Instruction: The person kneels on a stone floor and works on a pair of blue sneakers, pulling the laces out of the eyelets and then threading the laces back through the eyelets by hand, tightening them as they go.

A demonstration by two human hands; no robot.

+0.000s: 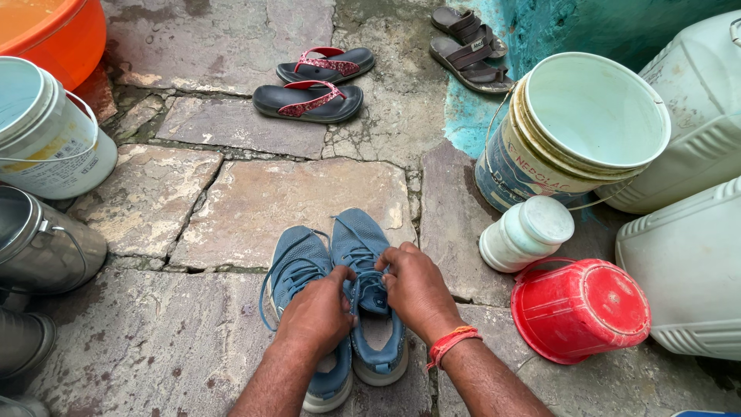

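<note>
The person's two forearms enter from the bottom edge, and the left hand (pixel 316 313) lies over the heel half of the left blue sneaker (pixel 302 270), hiding its opening and most of its lacing; its fingers curl toward the laces of the right blue sneaker (pixel 370 309), though whether they actually pinch a lace cannot be told. The right hand (pixel 417 289), with an orange thread band (pixel 451 344) at the wrist, is bent closed at the fingertips over the same laces near the tongue, seemingly gripping them. Both sneakers are blue mesh with pale soles, side by side and touching, toes pointing away, on the stone-slab floor (pixel 255 201); a loose lace loops off the left one. To the right, near the shoes, a red bucket (pixel 579 309) lies tipped beside a white plastic jar (pixel 529 232), with an empty paint bucket (pixel 571 131) and large white containers (pixel 695 255) cut off by the frame behind. On the left, steel vessels (pixel 42 243), a white pail (pixel 46 131) and an orange tub (pixel 54 31) are all partly cropped. Open stone lies ahead of the toes up to the red-strapped flip-flops (pixel 312 85) and brown sandals (pixel 467 46).
</note>
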